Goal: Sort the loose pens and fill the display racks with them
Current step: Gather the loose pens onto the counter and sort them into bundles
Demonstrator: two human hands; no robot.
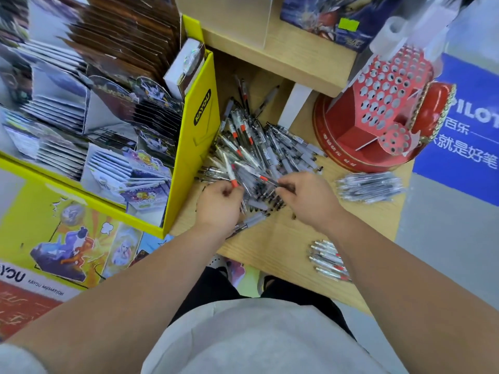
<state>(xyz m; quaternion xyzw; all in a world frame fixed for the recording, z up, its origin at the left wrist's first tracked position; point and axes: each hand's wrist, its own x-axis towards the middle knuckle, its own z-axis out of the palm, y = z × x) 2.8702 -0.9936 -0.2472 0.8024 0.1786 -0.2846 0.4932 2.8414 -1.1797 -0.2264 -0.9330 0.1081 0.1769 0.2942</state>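
Observation:
A big heap of loose clear-barrelled pens [259,141], some with red parts and some with black, lies on the wooden shelf [272,247]. My left hand [218,203] pinches a red-tipped pen [230,170] at the heap's near edge. My right hand [307,195] pinches another red-marked pen [259,175] lying across the heap. A sorted bunch of black pens [370,187] lies to the right. A small row of red pens [328,259] lies nearer me on the right. The red display rack [383,103], full of round holes, stands at the back right.
A yellow cardboard display box [194,136] of card packs stands hard against the heap's left side. A raised wooden shelf [283,49] overhangs the back. A blue sign [469,130] is on the right. The shelf's front edge is just before my body.

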